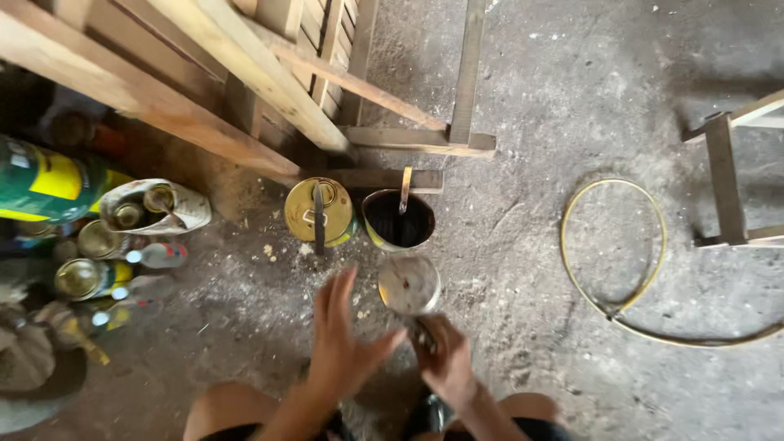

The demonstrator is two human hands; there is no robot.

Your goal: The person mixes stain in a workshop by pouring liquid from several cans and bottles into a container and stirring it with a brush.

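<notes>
Low in the frame, the right hand [447, 363] grips a tool whose round metal lid [408, 285] sits at its top, while the left hand [343, 347] spreads open beside it. Just above on the dusty floor [531, 82] stand an open dark can [398, 219] and a yellow-lidded can [319, 211]. A yellow hose [645, 269] loops at right.

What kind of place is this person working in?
Probably a rough woodworking shed: bare timber frames stand on a dusty concrete floor, with an open tin of dark liquid and other cans nearby.
</notes>
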